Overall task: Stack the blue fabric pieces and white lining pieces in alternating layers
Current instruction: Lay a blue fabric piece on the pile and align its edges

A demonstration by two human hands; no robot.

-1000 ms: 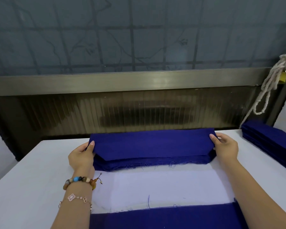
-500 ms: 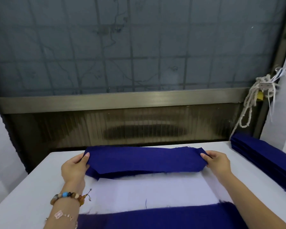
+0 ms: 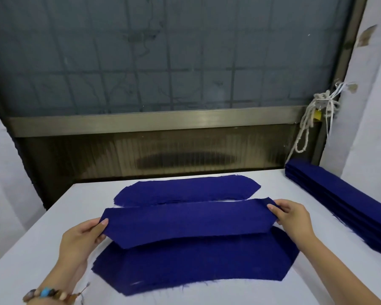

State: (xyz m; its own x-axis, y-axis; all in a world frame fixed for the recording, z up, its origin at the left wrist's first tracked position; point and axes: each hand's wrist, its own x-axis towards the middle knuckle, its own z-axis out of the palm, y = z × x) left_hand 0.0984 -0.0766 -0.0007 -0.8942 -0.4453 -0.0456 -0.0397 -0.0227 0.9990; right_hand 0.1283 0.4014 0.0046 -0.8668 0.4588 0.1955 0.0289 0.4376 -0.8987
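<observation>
We have both hands up on one long blue fabric piece [image 3: 185, 221], held just above the white table [image 3: 42, 238]. Our left hand [image 3: 84, 238] pinches the left end, thumb on top and fingers curled under it; our right hand [image 3: 293, 219] grips the right end the same way, and the cloth bunches a little at that corner. The piece hangs stretched between the two hands, sagging slightly along its near edge. Right under it, nearer to us, lies a flat pile of blue pieces [image 3: 191, 263] with angled corners and frayed threads along the front. Beyond the held piece, a single blue strip [image 3: 185, 190] with rounded ends lies flat on the table, apart from the pile. Off to the right, along the table's edge by the wall, there is a tall blue stack [image 3: 343, 208], neatly layered. A beaded bracelet [image 3: 51, 293] sits on our left wrist, and a knotted white rope [image 3: 304, 133] hangs at the window frame.
</observation>
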